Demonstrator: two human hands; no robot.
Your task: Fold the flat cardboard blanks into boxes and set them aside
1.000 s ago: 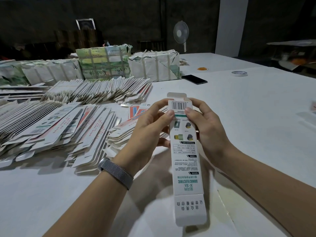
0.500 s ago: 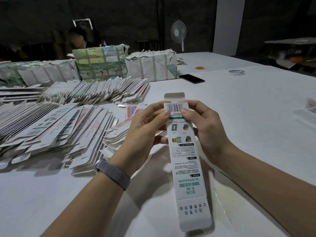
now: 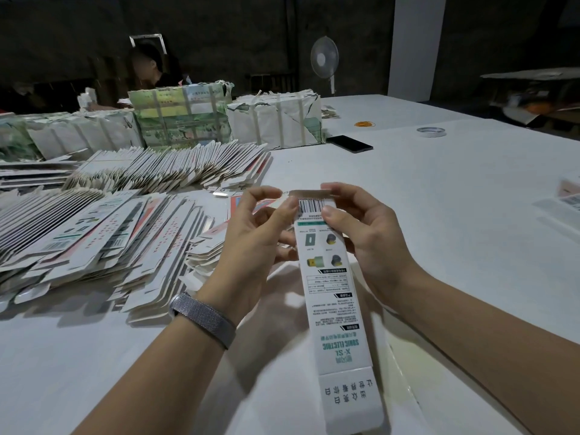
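Both hands work the far end of one toothbrush carton [image 3: 332, 287], held lengthwise above the near middle of the bench [image 3: 439, 199]. Left hand [image 3: 260, 243] grips the carton's left side, thumb tip on the barcode panel and fingers curled behind. Right hand [image 3: 364, 233] grips the right side likewise, thumb pressed beside the barcode and forefinger hooked over the brown end flap [image 3: 310, 193], which is bent towards the opening but not seated. Near-end flap [image 3: 350, 400] hangs open and unfolded.

Head view, risks as judged:
- End flap may crease off its score line or buckle at the tuck edge if pushed in askew; the thumbs sit close to the fold and could dent the thin panel
- Carton body may collapse back flat, since only the far end is supported and the long near end hangs free
- Left forearm lies near the fanned stacks of flat blanks [image 3: 103, 233] along the left edge of the bench; a sweep when setting the box aside could topple them
- Phone [image 3: 349, 144] and tape roll [image 3: 431, 132] lie well apart towards the far edge, no hazard

Whether the side dust flaps are already tucked cannot be told
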